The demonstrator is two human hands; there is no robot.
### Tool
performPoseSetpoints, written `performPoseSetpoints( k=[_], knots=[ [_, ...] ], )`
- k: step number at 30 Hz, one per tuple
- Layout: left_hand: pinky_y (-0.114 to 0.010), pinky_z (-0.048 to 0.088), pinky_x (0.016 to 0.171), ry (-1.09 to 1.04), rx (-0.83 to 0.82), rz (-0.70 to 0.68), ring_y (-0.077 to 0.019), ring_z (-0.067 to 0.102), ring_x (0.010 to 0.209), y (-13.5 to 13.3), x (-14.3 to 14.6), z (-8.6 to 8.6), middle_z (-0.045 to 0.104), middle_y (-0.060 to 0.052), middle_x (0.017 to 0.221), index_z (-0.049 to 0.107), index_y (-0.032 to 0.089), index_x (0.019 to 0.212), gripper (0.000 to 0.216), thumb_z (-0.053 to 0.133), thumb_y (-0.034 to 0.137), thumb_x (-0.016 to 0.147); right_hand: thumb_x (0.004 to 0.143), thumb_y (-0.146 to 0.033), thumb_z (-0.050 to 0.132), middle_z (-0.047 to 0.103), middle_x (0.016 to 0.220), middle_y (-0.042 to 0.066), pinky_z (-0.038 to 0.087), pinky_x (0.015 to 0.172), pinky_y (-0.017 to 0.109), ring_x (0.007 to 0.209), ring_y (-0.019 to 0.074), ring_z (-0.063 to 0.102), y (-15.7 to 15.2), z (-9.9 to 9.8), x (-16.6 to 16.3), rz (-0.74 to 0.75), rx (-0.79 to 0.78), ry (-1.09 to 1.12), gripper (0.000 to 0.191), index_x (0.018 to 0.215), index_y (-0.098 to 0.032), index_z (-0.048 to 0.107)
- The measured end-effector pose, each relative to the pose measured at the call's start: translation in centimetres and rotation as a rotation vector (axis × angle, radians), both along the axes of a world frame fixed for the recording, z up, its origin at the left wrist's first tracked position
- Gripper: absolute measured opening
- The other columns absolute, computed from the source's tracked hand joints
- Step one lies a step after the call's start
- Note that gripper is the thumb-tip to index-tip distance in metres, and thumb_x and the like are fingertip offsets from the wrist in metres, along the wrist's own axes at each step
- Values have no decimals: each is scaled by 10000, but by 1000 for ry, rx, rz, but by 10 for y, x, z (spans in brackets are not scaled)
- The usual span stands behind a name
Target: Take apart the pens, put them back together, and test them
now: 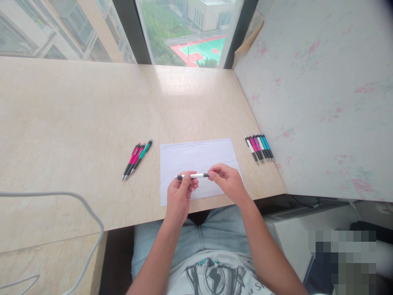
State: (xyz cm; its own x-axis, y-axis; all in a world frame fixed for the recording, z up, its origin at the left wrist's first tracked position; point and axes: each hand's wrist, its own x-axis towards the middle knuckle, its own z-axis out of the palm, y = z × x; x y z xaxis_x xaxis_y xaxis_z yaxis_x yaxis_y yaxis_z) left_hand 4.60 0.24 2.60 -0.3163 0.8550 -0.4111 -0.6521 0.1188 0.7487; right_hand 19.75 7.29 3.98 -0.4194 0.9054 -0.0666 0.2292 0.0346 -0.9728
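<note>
Shirt (211, 278): our printed cloth, softly creased.
Bench (76, 143): smooth, marbled; we sit at its edge.
Paper (196, 153): thin, white, before us, probably for easy reach.
Grip: our left hand (181, 188) and right hand (230, 182) pinch the white pen (199, 175) near opposite ends, above the paper, presumably steadying it.
Pens: slim barrels; pink-and-green group (135, 159) left, multicoloured row (259, 148) right, perhaps parted for hand room.

About ten pens (199, 175), one sheet (196, 156)
</note>
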Motion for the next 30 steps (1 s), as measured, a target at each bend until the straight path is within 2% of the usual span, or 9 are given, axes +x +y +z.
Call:
performPoseSetpoints(
  k=[3,6,9,14,20,22,24,27,30],
  knots=[
    [-222,446,637,-4,-3,6,-98,555,655,0,0,0,641,-37,701,729,131,924,260,705,368,820,858,-329,650,677,813,24,522,732,319,789,172,637,1,1,0,-5,52,1,116,834,-216,657],
    [-220,446,635,-9,1,7,-97,556,653,0,0,-1,640,-37,701,728,134,921,261,705,373,820,832,-278,668,662,899,26,518,733,306,856,172,625,1,5,0,16,126,24,68,879,-231,651],
    [-219,449,638,-5,1,4,-97,559,655,0,0,-1,643,-38,702,728,136,918,273,711,387,811,812,-298,695,668,981,39,525,723,301,926,187,637,0,4,1,30,81,32,206,1003,-242,643],
    [-216,452,643,-3,2,-6,-91,561,659,-1,0,-1,653,-38,713,729,140,923,274,716,387,806,885,-375,619,685,743,18,529,685,309,726,167,654,1,-1,1,-6,-20,-3,175,855,-211,673],
    [-224,463,647,-42,-6,-3,-96,577,661,0,-1,-1,653,-42,724,722,129,934,265,705,368,821,845,-281,664,675,932,41,528,751,317,893,183,636,0,3,0,11,151,54,49,860,-235,665],
    [-223,463,640,-42,-9,4,-97,577,657,1,-1,-1,652,-42,719,723,127,926,271,709,373,816,829,-292,685,670,986,46,534,749,315,931,188,637,0,3,0,16,120,73,136,952,-245,655],
    [-218,461,636,-37,-6,5,-94,576,654,1,-1,-1,652,-40,712,724,129,922,274,712,380,812,835,-338,685,681,948,43,543,720,311,876,182,656,0,1,0,4,31,77,209,1014,-240,643],
    [-219,465,644,-37,1,-4,-96,582,664,0,-1,0,662,-43,721,727,136,937,275,714,379,809,874,-403,636,681,762,21,549,667,306,707,162,660,0,-3,1,-27,-70,62,195,899,-211,658],
    [-234,477,682,-38,12,-21,-106,600,694,-2,0,1,684,-48,757,726,146,971,257,744,319,782,856,-407,658,680,748,20,549,665,306,690,164,656,1,-5,1,-73,-52,63,201,834,-207,661]
  ],
)
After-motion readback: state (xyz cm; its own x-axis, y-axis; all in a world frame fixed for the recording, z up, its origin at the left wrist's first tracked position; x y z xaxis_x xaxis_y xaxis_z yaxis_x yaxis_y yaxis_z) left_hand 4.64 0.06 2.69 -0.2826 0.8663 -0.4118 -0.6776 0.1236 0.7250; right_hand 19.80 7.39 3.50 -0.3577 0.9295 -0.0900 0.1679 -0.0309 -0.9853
